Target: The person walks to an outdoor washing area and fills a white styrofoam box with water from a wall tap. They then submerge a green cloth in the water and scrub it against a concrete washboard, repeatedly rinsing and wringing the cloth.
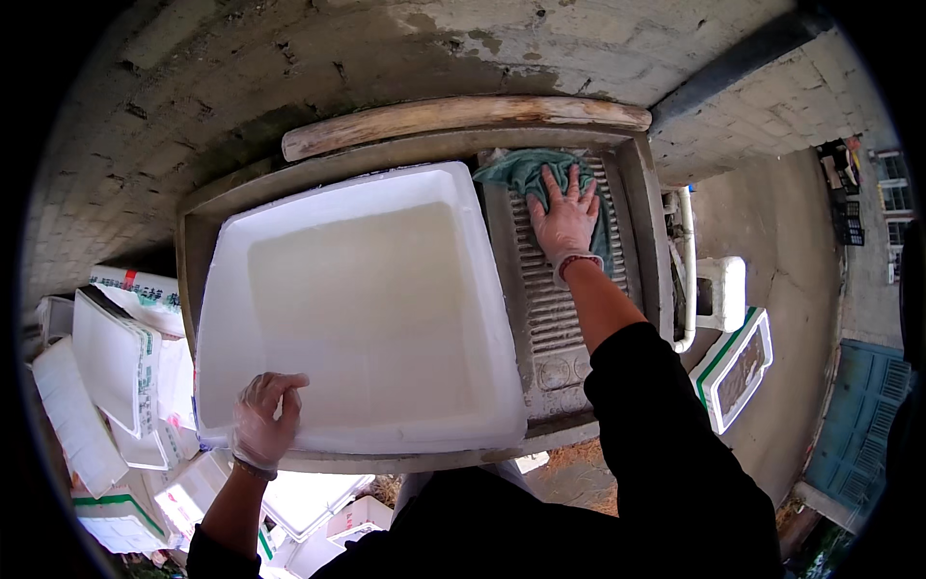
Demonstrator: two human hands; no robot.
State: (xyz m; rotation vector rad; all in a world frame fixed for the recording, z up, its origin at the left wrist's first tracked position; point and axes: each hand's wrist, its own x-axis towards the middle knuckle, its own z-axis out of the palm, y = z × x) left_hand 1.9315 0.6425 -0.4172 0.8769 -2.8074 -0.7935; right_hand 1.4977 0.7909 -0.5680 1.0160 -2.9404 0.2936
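A large white foam box (362,304) fills most of the concrete wash basin (655,239). Its inside has a pale, cloudy beige area that looks like water. On the ribbed concrete washboard (546,311) at the right lies a wet-looking, crumpled green cloth (517,172). My right hand (568,221), in a clear disposable glove, rests flat on this cloth with fingers spread. Over the box's near left corner is my left hand (268,416), also gloved. Its fingers are curled, thumb and index tips close together, and nothing shows between them.
A wooden log (463,116) lies behind the basin, against a block wall (362,58). Several foam boxes (108,362) are piled at the left. To the right are a white pipe (686,268), a white container (727,293) and a green-striped foam box (734,369).
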